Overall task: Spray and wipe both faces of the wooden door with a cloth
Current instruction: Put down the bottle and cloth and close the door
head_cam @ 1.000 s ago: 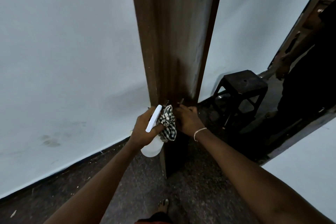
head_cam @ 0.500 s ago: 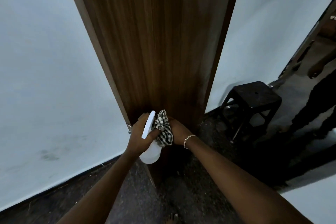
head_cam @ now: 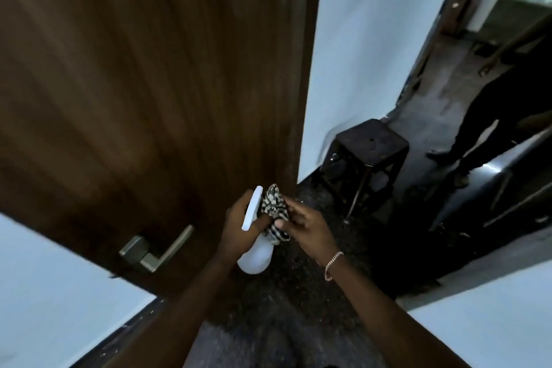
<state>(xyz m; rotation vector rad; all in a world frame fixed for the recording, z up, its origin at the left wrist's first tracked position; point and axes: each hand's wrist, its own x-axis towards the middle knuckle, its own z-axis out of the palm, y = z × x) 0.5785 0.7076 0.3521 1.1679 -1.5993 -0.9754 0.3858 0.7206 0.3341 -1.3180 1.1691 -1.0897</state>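
1. Nearest, two bare forearms are seen reaching forward, and a thin bracelet [head_cam: 333, 263] is worn on the right wrist.
2. A white spray bottle [head_cam: 255, 257] is gripped by the left hand [head_cam: 239, 227], whose fingers are curled round its neck; the rounded body hangs below the palm and the flat white head stands above the knuckles.
3. A checked cloth [head_cam: 273, 206] is pinched between the thumb and fingers of the right hand [head_cam: 307, 227]. It is bunched up and held against the bottle's head, between the two hands.
4. Under both hands, a dark speckled floor [head_cam: 298, 293] is seen.
5. Just beyond the left hand and stretching far to its left, the wooden door [head_cam: 149, 84] is seen, its dark brown grained face blurred. Whether either hand touches it cannot be told.
6. A metal lever handle [head_cam: 158, 248] is mounted on that face, well to the left of the left hand.
7. Farther off, beyond and to the right of the right hand, a dark square stool [head_cam: 370, 140] is set on the floor against a pale wall [head_cam: 373, 24].
8. Farthest, well to the right of the right hand, a person in dark clothing [head_cam: 501, 104] is seen standing near a doorway [head_cam: 454, 9].
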